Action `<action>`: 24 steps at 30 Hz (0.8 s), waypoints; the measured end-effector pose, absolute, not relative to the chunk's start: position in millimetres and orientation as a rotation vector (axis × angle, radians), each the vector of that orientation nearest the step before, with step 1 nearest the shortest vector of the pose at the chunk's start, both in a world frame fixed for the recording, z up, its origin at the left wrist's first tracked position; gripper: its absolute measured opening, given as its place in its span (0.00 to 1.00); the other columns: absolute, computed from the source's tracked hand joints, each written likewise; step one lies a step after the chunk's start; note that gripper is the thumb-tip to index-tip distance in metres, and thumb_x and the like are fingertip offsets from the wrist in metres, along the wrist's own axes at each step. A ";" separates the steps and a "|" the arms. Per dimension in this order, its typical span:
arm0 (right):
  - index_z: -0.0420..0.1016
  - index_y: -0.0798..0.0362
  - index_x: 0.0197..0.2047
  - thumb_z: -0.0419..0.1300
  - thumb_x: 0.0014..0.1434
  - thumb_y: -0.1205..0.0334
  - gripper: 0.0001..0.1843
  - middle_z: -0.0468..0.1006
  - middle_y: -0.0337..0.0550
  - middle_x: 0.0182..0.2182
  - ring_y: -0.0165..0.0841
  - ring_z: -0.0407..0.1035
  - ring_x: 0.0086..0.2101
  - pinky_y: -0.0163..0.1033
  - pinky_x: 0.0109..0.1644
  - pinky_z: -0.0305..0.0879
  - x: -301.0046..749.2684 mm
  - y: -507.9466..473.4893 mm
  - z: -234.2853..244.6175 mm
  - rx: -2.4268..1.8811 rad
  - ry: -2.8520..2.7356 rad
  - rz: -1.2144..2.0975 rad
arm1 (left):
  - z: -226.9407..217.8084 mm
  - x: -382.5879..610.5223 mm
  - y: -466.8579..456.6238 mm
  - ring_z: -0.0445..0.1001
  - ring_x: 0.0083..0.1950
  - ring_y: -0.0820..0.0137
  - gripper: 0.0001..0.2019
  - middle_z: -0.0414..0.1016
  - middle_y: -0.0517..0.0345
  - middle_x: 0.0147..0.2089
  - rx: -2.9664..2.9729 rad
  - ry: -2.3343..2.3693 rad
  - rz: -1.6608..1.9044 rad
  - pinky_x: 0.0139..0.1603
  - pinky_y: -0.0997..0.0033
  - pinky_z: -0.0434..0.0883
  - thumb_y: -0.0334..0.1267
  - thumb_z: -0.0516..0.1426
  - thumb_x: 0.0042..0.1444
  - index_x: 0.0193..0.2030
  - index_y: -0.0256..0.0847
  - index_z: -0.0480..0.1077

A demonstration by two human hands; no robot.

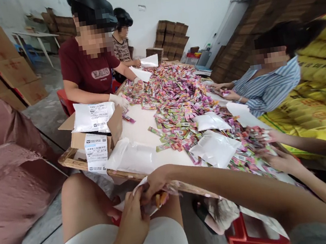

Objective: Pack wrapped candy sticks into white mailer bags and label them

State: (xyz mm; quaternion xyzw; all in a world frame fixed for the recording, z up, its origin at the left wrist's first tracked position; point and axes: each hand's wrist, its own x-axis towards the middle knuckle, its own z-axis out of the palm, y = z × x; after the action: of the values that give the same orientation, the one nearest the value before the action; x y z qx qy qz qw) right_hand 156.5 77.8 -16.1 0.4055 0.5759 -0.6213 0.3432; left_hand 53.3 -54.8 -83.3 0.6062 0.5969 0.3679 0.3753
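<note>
Above my lap, my left hand [133, 215] is closed on the edge of a white plastic mailer bag [140, 185]. My right hand [156, 181] reaches across to the bag's mouth, its fingers curled over several small orange and pink packets [162, 198]. Part of the bag and my right fingertips are hidden. Just beyond, a white bag [134, 157] lies at the table's near edge. A large heap of small colourful packets [177, 91] covers much of the white table [138, 121]. Two plump white bags [215, 149] rest on the heap's near side.
An open carton [116, 124] at the table's left corner holds a labelled white parcel [94, 116], with a strip of labels [96, 151] hanging down its front. Co-workers sit around the table; another person's hands [280, 158] work at right. A red stool [254, 234] stands below.
</note>
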 end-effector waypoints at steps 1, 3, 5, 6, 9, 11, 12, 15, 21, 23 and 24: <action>0.75 0.55 0.28 0.71 0.44 0.58 0.12 0.79 0.38 0.25 0.29 0.75 0.27 0.31 0.28 0.71 154.7 80.0 -9.9 1.027 1.356 -1.705 | -83.7 51.7 -54.4 0.67 0.54 0.58 0.33 0.66 0.47 0.49 1.540 1.528 0.943 0.58 0.51 0.66 0.18 0.49 0.42 0.59 0.35 0.60; 0.75 0.55 0.31 0.68 0.48 0.58 0.11 0.80 0.39 0.28 0.30 0.76 0.31 0.32 0.32 0.73 152.5 82.3 -0.9 1.041 1.218 -1.883 | -84.3 48.5 -54.2 0.69 0.51 0.58 0.30 0.67 0.51 0.45 1.520 1.538 0.951 0.54 0.52 0.69 0.18 0.49 0.42 0.55 0.39 0.63; 0.74 0.56 0.31 0.64 0.53 0.61 0.07 0.81 0.40 0.28 0.31 0.77 0.33 0.34 0.35 0.74 152.1 80.8 1.9 1.102 1.158 -1.996 | -84.9 46.1 -55.1 0.69 0.49 0.58 0.28 0.67 0.52 0.43 1.501 1.559 0.962 0.53 0.51 0.69 0.18 0.49 0.42 0.51 0.39 0.65; 0.74 0.56 0.31 0.62 0.55 0.63 0.05 0.81 0.41 0.28 0.31 0.77 0.33 0.34 0.35 0.74 152.8 78.9 1.7 1.144 1.147 -2.038 | -85.6 45.3 -55.8 0.69 0.50 0.58 0.28 0.67 0.51 0.44 1.492 1.568 0.969 0.54 0.49 0.69 0.17 0.48 0.41 0.51 0.38 0.65; 0.73 0.58 0.27 0.56 0.59 0.68 0.10 0.80 0.43 0.25 0.32 0.76 0.29 0.36 0.33 0.73 157.7 70.4 1.9 1.287 1.176 -2.033 | -89.7 43.1 -59.1 0.68 0.55 0.55 0.31 0.66 0.43 0.51 1.475 1.571 0.995 0.58 0.45 0.65 0.18 0.47 0.42 0.56 0.35 0.62; 0.71 0.59 0.23 0.54 0.59 0.69 0.13 0.77 0.42 0.21 0.30 0.73 0.23 0.35 0.29 0.71 163.0 63.6 8.4 1.427 1.344 -1.891 | -93.4 40.7 -61.3 0.65 0.60 0.54 0.33 0.64 0.39 0.57 1.468 1.558 1.017 0.62 0.45 0.62 0.18 0.47 0.42 0.60 0.34 0.60; 0.71 0.59 0.24 0.54 0.60 0.69 0.13 0.76 0.42 0.21 0.29 0.71 0.21 0.35 0.27 0.70 166.0 59.7 13.8 1.486 1.478 -1.845 | -94.9 39.1 -62.3 0.64 0.62 0.54 0.34 0.63 0.39 0.59 1.465 1.551 1.031 0.63 0.45 0.61 0.18 0.47 0.42 0.60 0.34 0.60; 0.74 0.57 0.34 0.50 0.65 0.59 0.15 0.78 0.42 0.29 0.28 0.72 0.25 0.36 0.32 0.70 174.0 43.7 32.0 1.478 2.023 -2.036 | -94.2 33.4 -64.1 0.63 0.64 0.55 0.33 0.64 0.38 0.60 1.450 1.534 1.074 0.63 0.47 0.62 0.19 0.47 0.41 0.59 0.33 0.62; 0.73 0.49 0.50 0.47 0.66 0.47 0.21 0.76 0.46 0.44 0.34 0.70 0.46 0.42 0.52 0.65 176.0 3.3 31.9 1.142 3.050 -1.905 | -65.1 20.5 -60.2 0.73 0.56 0.58 0.26 0.70 0.45 0.60 1.376 1.503 1.234 0.50 0.58 0.75 0.32 0.52 0.49 0.57 0.38 0.67; 0.71 0.48 0.54 0.54 0.63 0.47 0.21 0.73 0.48 0.51 0.36 0.66 0.52 0.44 0.57 0.61 174.9 -3.6 28.8 0.978 3.209 -1.645 | -56.8 11.5 -56.9 0.73 0.56 0.56 0.25 0.74 0.47 0.58 1.312 1.510 1.274 0.48 0.60 0.76 0.37 0.56 0.47 0.55 0.37 0.70; 0.69 0.48 0.56 0.58 0.60 0.48 0.24 0.71 0.49 0.52 0.37 0.64 0.54 0.44 0.59 0.60 175.7 -4.7 28.8 0.917 3.261 -1.552 | -55.0 5.8 -55.3 0.72 0.58 0.55 0.26 0.74 0.48 0.58 1.298 1.504 1.265 0.50 0.60 0.76 0.38 0.57 0.46 0.55 0.38 0.70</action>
State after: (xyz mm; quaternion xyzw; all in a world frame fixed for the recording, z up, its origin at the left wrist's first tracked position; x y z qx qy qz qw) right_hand 175.7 -4.7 28.8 0.2357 0.8381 -0.3988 -0.2880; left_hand 5.8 -55.3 -55.0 0.5090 0.5898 0.4961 0.3833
